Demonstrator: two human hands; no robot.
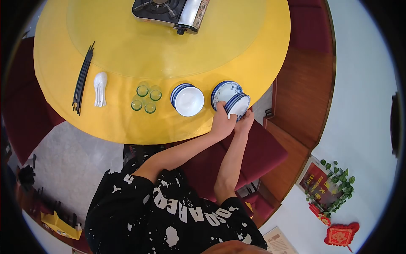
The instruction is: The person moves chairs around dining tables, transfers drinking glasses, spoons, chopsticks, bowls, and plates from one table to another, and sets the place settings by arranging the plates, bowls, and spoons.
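Both hands grip a tilted stack of small blue-rimmed white plates [238, 104] near the table's right front edge. My left hand [222, 120] closes on its left side, and my right hand [245, 122] holds its lower right side. Just behind it, more blue-and-white plates [222, 89] lie on the yellow table, partly covered by the held stack. To the left stands a stack of white bowls [189, 101] with blue bands. Several greenish drinking glasses [150, 108] are grouped further left.
White spoons [100, 89] and black chopsticks [83, 80] lie at the left of the round yellow table [118, 131]. A portable gas stove [171, 10] sits on the clear turntable [127, 51]. Dark red chairs [262, 154] stand against the table's front and sides.
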